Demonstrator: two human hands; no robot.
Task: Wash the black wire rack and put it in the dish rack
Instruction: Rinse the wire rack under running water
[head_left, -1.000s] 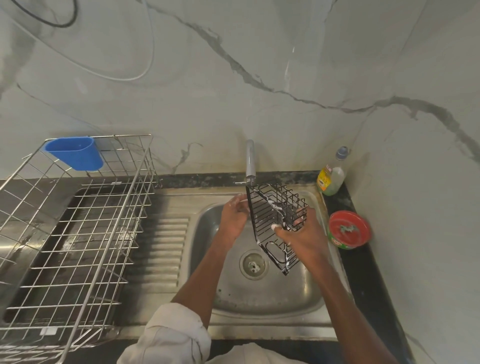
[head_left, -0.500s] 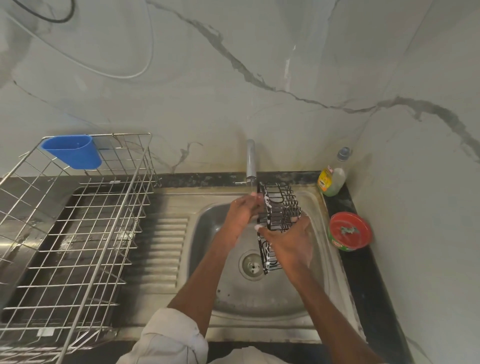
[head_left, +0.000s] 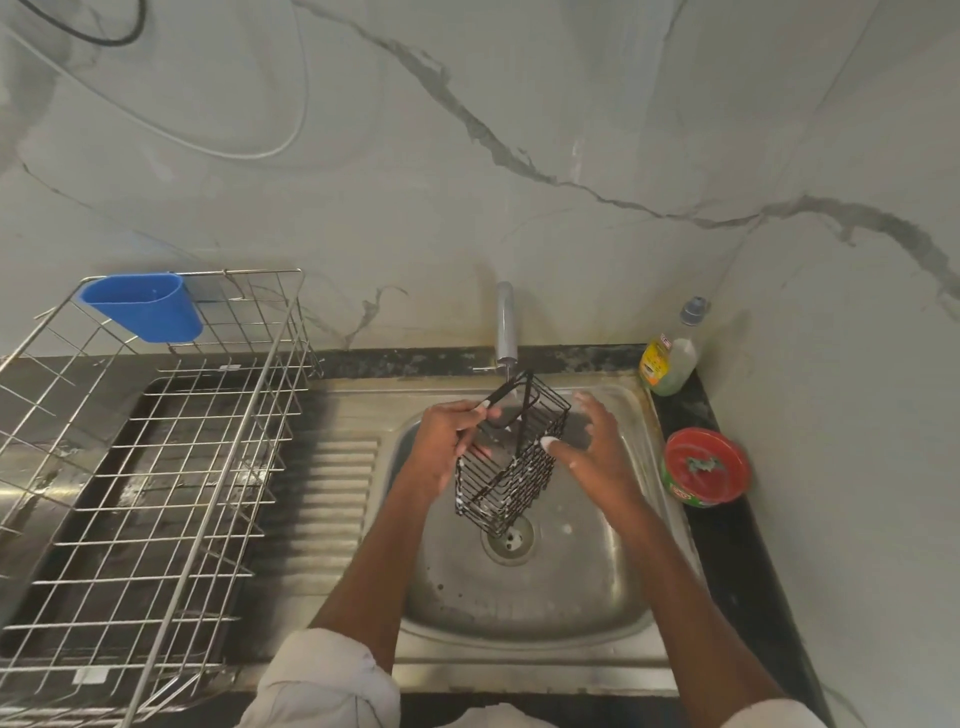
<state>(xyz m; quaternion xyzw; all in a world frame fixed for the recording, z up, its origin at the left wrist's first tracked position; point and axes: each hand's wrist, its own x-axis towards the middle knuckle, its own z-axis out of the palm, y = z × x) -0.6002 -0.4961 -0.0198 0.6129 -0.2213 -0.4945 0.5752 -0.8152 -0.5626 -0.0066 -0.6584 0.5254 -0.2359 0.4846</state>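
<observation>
The black wire rack (head_left: 506, 460) hangs over the basin of the steel sink (head_left: 524, 587), directly below the tap (head_left: 505, 325), with its lower corner just above the drain (head_left: 509, 540). Half a second ago it stood more upright and edge-on to the camera; now it has swung round so that its open basket faces up and toward the wall, and its long axis runs on a slant from the tap end down toward the drain. White suds still cling to the lower wires, so by my judgement the job is in the rinsing stage, with the rack being turned to bring each face under the tap. I cannot make out a stream of water.

The left hand (head_left: 449, 447) grips the rack's upper wire frame on the side away from the soap bottle, fingers curled around it and carrying the weight. The right hand (head_left: 592, 447) has come off the grip it held a moment ago: its fingers are spread and nearly straight, the thumb touching the rack's side.

To the left of the sink, past the ribbed drainboard, the metal dish rack (head_left: 150, 467) stands with a blue plastic cup (head_left: 143, 306) hooked on its far rim. On the counter right of the sink sit a dish soap bottle (head_left: 670, 358) and a red-lidded tub (head_left: 706, 467).
</observation>
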